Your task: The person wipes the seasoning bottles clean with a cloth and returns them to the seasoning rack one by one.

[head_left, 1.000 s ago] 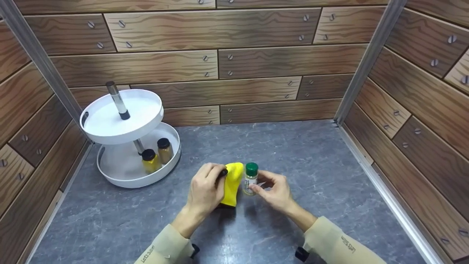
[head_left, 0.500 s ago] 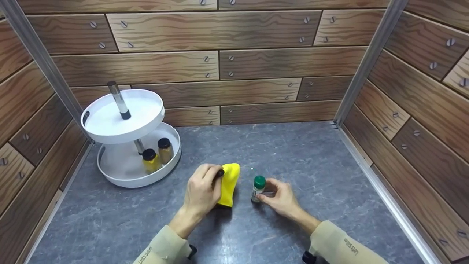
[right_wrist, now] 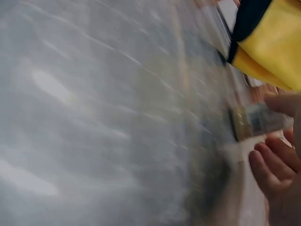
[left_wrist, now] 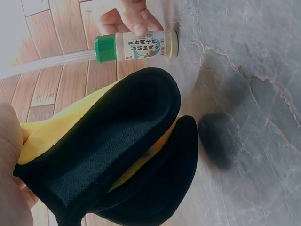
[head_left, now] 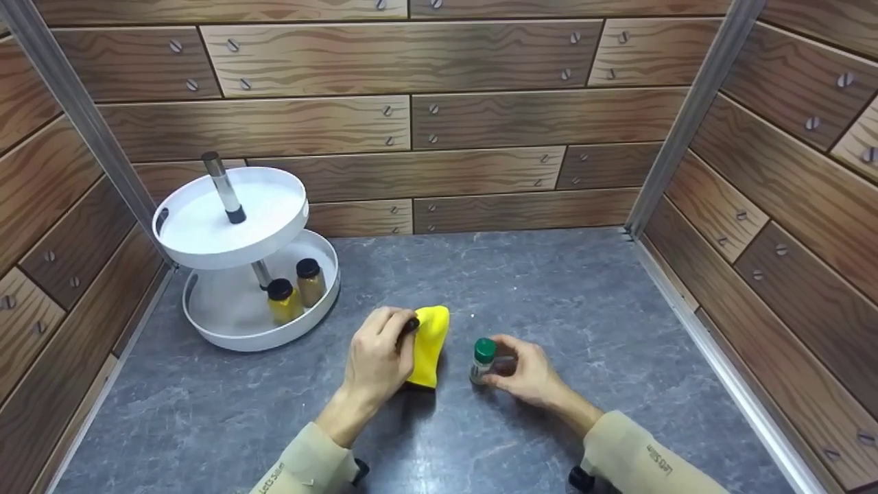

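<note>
My left hand [head_left: 377, 353] grips a folded cloth [head_left: 429, 346], yellow on one side and black on the other, which hangs just above the table. To its right, my right hand [head_left: 529, 374] holds a small seasoning bottle [head_left: 484, 351] with a green cap, thumb on the near side and fingers behind. The bottle is upright and low at the tabletop; whether its base touches I cannot tell. In the left wrist view the printed label of the seasoning bottle [left_wrist: 146, 44] shows beyond the black side of the cloth [left_wrist: 113, 141]. Blur softens the right wrist view.
A two-tier white round tray stand [head_left: 260, 343] is at the left. On its lower tier are a yellow jar [head_left: 284, 307] and a brownish jar [head_left: 311, 285], both black-capped. Wood-patterned walls [head_left: 480, 55] enclose the grey marbled table [head_left: 549, 281].
My right hand has brought the seasoning bottle away from the cloth, rightward and nearer to me, down toward the table. My left hand and the cloth have shifted slightly left.
</note>
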Tool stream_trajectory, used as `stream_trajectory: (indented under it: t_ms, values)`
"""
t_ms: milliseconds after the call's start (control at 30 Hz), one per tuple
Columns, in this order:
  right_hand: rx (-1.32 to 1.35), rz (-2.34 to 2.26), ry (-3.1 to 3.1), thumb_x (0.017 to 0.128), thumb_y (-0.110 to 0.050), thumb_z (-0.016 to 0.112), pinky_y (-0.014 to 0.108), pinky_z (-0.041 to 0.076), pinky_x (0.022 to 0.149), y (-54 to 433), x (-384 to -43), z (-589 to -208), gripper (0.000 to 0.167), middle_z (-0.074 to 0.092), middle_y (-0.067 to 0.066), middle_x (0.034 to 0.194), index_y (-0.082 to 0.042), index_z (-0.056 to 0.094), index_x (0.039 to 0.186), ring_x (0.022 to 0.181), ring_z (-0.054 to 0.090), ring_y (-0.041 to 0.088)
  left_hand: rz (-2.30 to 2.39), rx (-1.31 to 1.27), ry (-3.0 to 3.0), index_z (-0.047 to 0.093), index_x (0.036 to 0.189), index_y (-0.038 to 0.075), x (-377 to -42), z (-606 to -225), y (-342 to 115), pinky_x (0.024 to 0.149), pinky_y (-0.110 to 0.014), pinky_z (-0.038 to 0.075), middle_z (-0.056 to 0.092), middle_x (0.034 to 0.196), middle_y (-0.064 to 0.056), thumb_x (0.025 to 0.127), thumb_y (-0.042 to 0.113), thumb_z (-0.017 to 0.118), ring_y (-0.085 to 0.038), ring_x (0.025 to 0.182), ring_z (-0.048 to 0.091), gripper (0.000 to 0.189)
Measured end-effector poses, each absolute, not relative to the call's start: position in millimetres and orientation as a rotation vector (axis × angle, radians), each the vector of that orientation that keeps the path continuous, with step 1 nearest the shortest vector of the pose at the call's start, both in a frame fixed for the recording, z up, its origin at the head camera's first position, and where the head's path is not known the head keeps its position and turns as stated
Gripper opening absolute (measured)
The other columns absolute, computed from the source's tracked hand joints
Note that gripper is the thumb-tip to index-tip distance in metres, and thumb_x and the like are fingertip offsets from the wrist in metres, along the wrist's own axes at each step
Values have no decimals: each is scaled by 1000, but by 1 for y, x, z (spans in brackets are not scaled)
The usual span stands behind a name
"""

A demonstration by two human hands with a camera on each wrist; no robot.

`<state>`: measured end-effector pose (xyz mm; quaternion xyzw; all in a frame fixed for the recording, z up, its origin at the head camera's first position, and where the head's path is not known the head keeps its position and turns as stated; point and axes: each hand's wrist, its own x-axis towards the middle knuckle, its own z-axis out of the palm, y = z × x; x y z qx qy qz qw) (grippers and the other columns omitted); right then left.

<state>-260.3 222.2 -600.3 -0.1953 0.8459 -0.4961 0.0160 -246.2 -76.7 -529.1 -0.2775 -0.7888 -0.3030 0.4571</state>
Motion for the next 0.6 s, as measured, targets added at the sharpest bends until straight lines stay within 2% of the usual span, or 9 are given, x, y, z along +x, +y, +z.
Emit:
stream_trajectory:
  t_ms: [133, 200, 267, 367, 433, 600]
  values:
    - [-737, -1487, 2506, 91, 9, 76, 58, 59, 117, 228, -267, -596, 63, 72, 27, 145, 5, 60, 152, 137, 71, 50, -743, -687, -1948, 79, 108, 2, -245, -529, -76, 81, -35, 65, 76, 97, -8, 95, 3, 82, -25, 88, 74, 13]
    - [-785, -1455, 2464, 91, 11, 70, 55, 56, 122, 230, -270, -595, 64, 70, 27, 150, 6, 58, 155, 141, 69, 48, -738, -691, -1944, 79, 107, 2, -246, -529, -76, 80, -35, 65, 76, 97, -8, 94, 2, 82, -25, 87, 73, 14]
    - [-815, -1446, 2432, 91, 12, 67, 45, 56, 123, 230, -272, -595, 64, 70, 26, 152, 6, 59, 154, 141, 69, 44, -734, -695, -1943, 79, 107, 2, -246, -529, -76, 80, -34, 65, 76, 97, -8, 94, 2, 83, -25, 87, 73, 14]
    - [-817, -1471, 2400, 91, 12, 67, 30, 55, 119, 230, -273, -597, 60, 73, 24, 148, 4, 63, 151, 138, 72, 37, -728, -700, -1945, 79, 107, 2, -246, -530, -75, 80, -34, 65, 76, 97, -9, 94, 2, 83, -25, 87, 74, 14]
    - [-805, -1488, 2396, 92, 12, 68, 24, 56, 116, 229, -273, -598, 57, 75, 24, 144, 4, 66, 148, 134, 74, 34, -726, -698, -1945, 79, 107, 1, -246, -530, -76, 81, -34, 66, 76, 97, -9, 93, 2, 83, -25, 88, 74, 15]
    - [-767, -1516, 2406, 93, 9, 73, 31, 61, 113, 226, -272, -601, 48, 78, 24, 134, 3, 69, 141, 126, 78, 35, -724, -693, -1941, 80, 107, 2, -246, -529, -77, 81, -34, 65, 76, 96, -8, 93, 1, 83, -25, 88, 74, 15]
